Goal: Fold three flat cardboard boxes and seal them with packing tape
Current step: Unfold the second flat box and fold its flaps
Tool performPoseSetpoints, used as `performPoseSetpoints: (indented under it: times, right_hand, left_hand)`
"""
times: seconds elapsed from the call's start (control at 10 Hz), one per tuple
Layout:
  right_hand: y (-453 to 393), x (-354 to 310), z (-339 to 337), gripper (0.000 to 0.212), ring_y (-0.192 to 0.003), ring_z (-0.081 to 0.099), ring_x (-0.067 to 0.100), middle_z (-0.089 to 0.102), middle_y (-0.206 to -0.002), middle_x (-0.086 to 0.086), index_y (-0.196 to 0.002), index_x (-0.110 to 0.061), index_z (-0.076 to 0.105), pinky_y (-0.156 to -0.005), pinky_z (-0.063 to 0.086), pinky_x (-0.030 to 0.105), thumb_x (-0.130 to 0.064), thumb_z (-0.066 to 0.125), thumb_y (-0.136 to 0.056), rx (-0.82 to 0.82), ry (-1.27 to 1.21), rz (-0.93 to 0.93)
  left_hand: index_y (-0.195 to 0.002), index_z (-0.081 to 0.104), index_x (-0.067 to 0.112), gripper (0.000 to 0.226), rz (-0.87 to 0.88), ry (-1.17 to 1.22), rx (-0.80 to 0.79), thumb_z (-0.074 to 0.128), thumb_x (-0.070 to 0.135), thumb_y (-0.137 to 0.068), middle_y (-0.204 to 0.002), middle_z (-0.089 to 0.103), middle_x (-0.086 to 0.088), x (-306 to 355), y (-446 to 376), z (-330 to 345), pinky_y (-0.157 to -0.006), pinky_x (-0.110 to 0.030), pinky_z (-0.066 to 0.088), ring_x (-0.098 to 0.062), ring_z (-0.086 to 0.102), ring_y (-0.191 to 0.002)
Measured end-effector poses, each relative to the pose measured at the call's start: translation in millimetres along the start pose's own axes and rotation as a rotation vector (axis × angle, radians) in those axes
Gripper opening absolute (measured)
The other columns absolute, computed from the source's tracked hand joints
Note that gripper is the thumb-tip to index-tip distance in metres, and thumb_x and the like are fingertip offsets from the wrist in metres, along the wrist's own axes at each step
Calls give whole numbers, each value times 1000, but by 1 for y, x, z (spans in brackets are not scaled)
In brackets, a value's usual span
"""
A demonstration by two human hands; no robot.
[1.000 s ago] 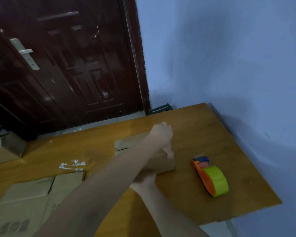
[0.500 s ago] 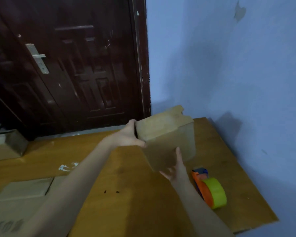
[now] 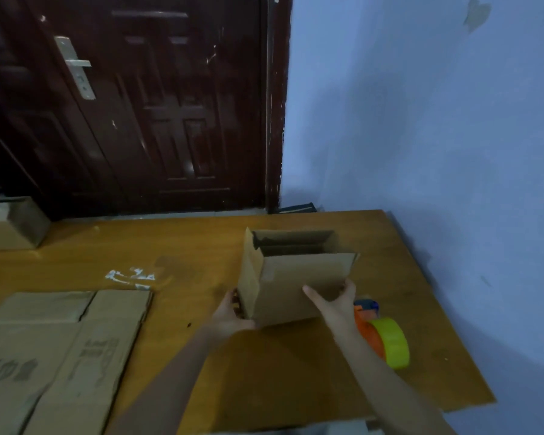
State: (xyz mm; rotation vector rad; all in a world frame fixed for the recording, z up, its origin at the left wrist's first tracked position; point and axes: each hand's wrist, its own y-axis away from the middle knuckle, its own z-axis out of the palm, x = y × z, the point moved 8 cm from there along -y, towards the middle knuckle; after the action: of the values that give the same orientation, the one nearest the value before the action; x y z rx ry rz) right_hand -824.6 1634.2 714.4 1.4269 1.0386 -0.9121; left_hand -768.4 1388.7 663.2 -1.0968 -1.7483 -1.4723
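Since the earlier frame the box [image 3: 296,284] has been turned over: half a second ago its closed face was uppermost and it was raised above the table; now its open mouth faces up and its base sits at or just above the table [image 3: 176,246], contact not confirmable.

Left hand [image 3: 233,315] grips the lower left corner of the box, fingers curled round the near edge. Right hand [image 3: 336,299] holds the front panel towards its right edge, thumb lying across the cardboard at 10 o'clock, fingers wrapping the right corner out of sight.

Governing relation: the open top flaps lie at 12 o'clock from both hands, above the fingers. The box's long axis runs 9 to 3 o'clock. A side flap stands upright on the left, nearer the left hand. The tape dispenser [image 3: 383,337] lies at 4 o'clock from the box, just beside the right forearm; the right hand is plainly nearer it.

Materials: plain brown corrugated cardboard, matt, sharp creases, light and easily dented. Dispenser has an orange plastic body and a glossy yellow-green roll. Table is smooth orange-brown wood.

Flat cartons [image 3: 54,350] lie at 8 o'clock. Another folded box [image 3: 10,224] stands at 10 o'clock.

Judgement: flaps are yet to be closed and taped.
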Motion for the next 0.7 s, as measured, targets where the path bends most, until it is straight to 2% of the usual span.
performPoseSetpoints:
  times: [0.1, 0.2, 0.3, 0.4, 0.5, 0.6, 0.7]
  right_hand:
    - [4, 3, 6, 113, -137, 29, 24, 24, -150, 7, -148, -15, 14, -112, 30, 39, -32, 86, -63, -33, 87, -57]
    - [7, 9, 14, 110, -135, 31, 23, 27, -147, 5, -147, -17, 16, -110, 32, 37, -32, 86, -64, -66, 154, -67]
    - [12, 15, 19, 107, -134, 33, 22, 29, -145, 6, -145, -15, 18, -110, 34, 38, -32, 86, -65, -58, 201, -90]
    - [14, 24, 19, 100, -133, 35, 22, 33, -143, 6, -143, -14, 21, -110, 34, 39, -28, 85, -67, -52, 223, -82]
    - [15, 31, 19, 83, -129, 42, 21, 41, -137, 5, -134, -18, 28, -107, 39, 40, -24, 82, -71, -81, 210, -81]
    - [19, 36, 22, 74, -126, 44, 18, 43, -134, 1, -128, -24, 27, -105, 40, 36, -26, 79, -75, -139, 217, -51]
    - [18, 41, 22, 72, -129, 42, 20, 43, -137, 2, -132, -20, 28, -104, 39, 32, -28, 76, -78, -166, 237, -32]
  left_hand:
    - [-149, 13, 18, 117, -18, -197, 29, 89, 31, -61, -143, 31, 1, -19, 0, 0, -98, -30, 45, -18, 37, -129]
    - [-148, 21, 11, 107, -29, -383, 130, 86, 32, -65, -151, 25, -11, -22, 0, -9, -111, -45, 31, -29, 27, -139]
    - [-148, 18, 9, 110, -4, -331, 138, 87, 30, -64, -152, 23, -13, -22, 1, -6, -111, -46, 31, -30, 27, -139]
    - [-147, 19, 16, 111, 62, -114, 177, 88, 32, -62, -147, 34, -6, -22, 8, -8, -109, -41, 36, -24, 36, -135]
    - [-145, 23, 22, 113, 133, -46, 221, 86, 49, -55, -142, 40, 0, -19, 16, -8, -106, -38, 40, -17, 42, -129]
    - [-139, 25, 36, 105, 201, 44, 257, 80, 65, -54, -136, 42, 10, -20, 22, -1, -96, -21, 44, -7, 44, -124]
    - [-141, 24, 32, 100, 175, 112, 246, 78, 55, -60, -135, 44, 9, -22, 26, 7, -87, -8, 41, -7, 44, -122]
